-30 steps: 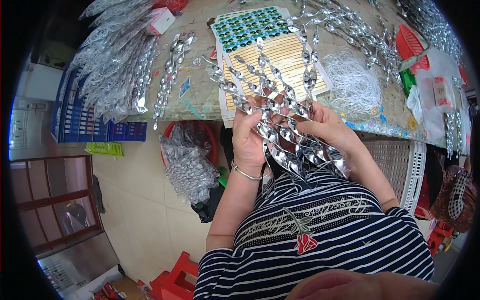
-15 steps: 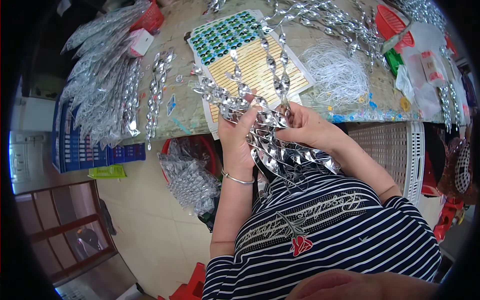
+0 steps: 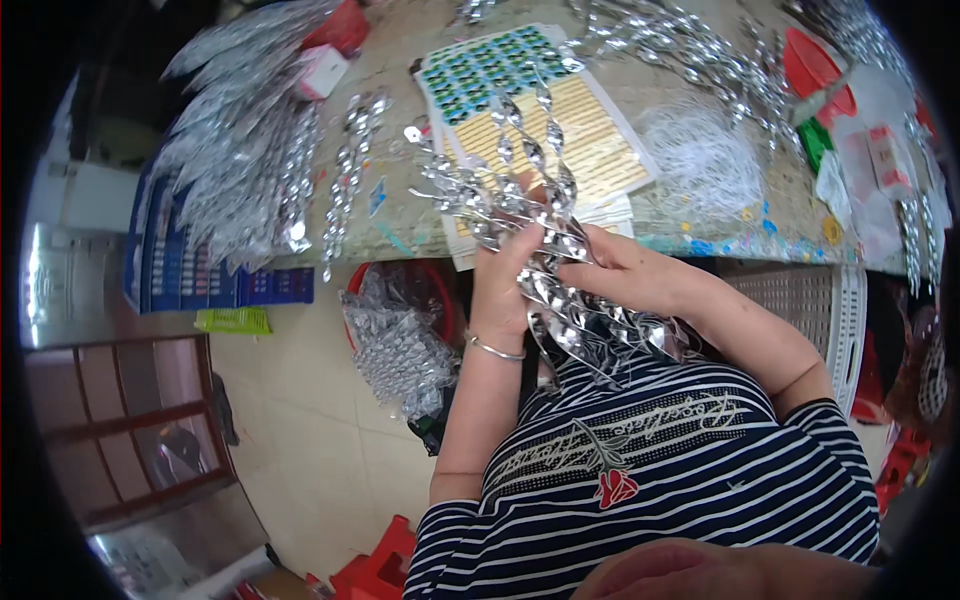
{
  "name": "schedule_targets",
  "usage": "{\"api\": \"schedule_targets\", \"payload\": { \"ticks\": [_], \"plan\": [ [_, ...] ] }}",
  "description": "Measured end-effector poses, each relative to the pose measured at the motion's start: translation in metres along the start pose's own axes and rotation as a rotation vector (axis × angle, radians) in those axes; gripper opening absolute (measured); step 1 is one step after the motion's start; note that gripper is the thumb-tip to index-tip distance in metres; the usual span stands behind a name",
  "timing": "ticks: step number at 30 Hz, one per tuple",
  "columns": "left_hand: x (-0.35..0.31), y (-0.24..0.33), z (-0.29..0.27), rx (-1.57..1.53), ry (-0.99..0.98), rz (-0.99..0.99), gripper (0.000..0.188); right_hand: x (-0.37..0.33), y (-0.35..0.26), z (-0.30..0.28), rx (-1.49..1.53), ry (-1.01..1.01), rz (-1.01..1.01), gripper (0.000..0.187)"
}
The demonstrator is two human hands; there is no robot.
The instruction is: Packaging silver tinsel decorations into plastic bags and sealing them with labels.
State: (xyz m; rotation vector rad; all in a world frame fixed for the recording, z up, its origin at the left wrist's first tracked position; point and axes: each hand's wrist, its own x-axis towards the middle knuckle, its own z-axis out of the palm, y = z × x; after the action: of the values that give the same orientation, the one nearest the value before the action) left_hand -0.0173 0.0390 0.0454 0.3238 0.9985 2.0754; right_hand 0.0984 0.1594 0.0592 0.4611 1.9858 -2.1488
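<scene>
A bundle of shiny silver twisted foil strips is between my hands, just in front of the table edge. My left hand is closed around the bundle, thumb across the front. Close beside it, my right hand has its fingers curled at the strips, with its fingertips partly hidden behind them. The upper ends fan out over sheets of stickers, green-blue at the top and gold-striped below. Lower ends hang against my striped shirt.
Bagged silver strips lie over a blue crate at left. A white string pile, more loose strips and a red basket are at right. Under the table are a red tub of bagged strips and a white crate.
My right hand has come closer to my left. The two long strands it held upright now lean left, nearer the rest of the bundle. The whole view has shifted slightly.
</scene>
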Motion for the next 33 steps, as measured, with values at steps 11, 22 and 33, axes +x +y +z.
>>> {"api": "schedule_targets", "payload": {
  "ticks": [11, 22, 33],
  "plan": [
    [-0.010, 0.019, -0.027, -0.140, -0.136, 0.054, 0.078, 0.037, -0.045, 0.023, -0.459, -0.333, 0.128, 0.056],
    [-0.033, 0.049, -0.107, -0.285, 0.193, 0.347, 0.066, 0.173, -0.086, 0.036, -0.927, -0.065, -0.326, 0.036],
    [-0.051, 0.059, -0.157, -0.305, 0.318, 0.351, 0.046, 0.325, -0.079, 0.072, -1.679, 0.193, -0.610, 0.027]
  ]
}}
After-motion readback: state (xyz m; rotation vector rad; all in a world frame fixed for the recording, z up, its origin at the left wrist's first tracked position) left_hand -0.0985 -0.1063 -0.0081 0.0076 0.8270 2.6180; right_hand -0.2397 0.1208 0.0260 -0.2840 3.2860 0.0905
